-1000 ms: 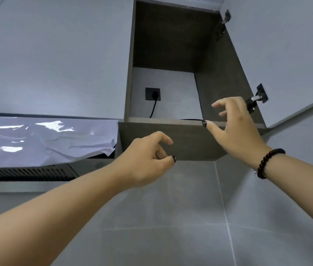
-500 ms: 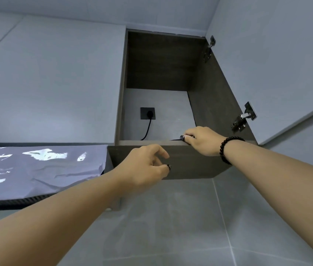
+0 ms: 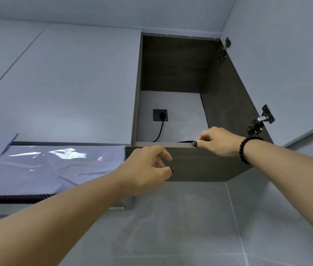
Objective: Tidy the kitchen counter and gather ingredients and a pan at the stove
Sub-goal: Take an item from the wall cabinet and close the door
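The right hand (image 3: 217, 142) reaches into the open wall cabinet (image 3: 175, 73), fingers curled at its front lip on a dark flat thing — probably the cord (image 3: 160, 129). The left hand (image 3: 148, 169) hovers below, loosely curled, empty. No pan or ingredients visible — next, look elsewhere.

Right hand (image 3: 217, 142) now on cabinet edge (image 3: 171, 144)

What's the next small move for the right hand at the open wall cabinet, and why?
Probably draw the thin black cable toward the front edge. The right hand pinches it at the lip of the open dark-wood wall cabinet; it seems to run from the black wall socket inside. No pan or ingredients show in the visible part. The left hand hovers below, holding nothing.
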### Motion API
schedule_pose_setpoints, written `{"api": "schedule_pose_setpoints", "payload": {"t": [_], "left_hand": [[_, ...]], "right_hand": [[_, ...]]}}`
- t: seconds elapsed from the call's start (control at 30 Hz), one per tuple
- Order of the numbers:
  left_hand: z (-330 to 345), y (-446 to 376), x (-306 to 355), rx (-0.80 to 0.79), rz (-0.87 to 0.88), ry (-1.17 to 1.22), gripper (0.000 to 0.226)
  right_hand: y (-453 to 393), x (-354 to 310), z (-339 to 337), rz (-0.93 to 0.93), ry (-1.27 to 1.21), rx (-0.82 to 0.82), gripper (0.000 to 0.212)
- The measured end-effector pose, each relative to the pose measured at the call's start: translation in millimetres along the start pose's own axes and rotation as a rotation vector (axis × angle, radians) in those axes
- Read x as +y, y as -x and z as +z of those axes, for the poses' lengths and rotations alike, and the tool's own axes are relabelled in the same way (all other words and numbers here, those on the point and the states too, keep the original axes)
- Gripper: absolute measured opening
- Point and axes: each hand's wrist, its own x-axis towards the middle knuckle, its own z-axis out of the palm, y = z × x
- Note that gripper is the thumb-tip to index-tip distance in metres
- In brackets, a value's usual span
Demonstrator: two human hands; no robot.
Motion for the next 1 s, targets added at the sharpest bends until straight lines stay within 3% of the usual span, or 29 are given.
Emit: {"api": "schedule_pose_setpoints", "payload": {"t": [0.17,0.3,0.4,0.63,1.0], "left_hand": [[4,3,4,0.006,0.005,0.050,0.022],[12,2,8,-0.016,-0.106,0.323,0.014],[15,-4,14,-0.033,-0.224,0.529,0.013],[19,-34,30,-0.059,-0.495,0.891,0.036],[22,-62,42,-0.107,-0.666,1.239,0.078]], "right_hand": [[3,1,-1,-0.032,-0.041,0.100,0.014],[7,0,0,-0.074,-0.022,0.218,0.004],[9,-2,1,-0.074,0.005,0.274,0.009],[20,-12,-2,-0.215,0.240,0.400,0.012],[37,-14,-25,-0.270,0.201,0.465,0.013]]}}
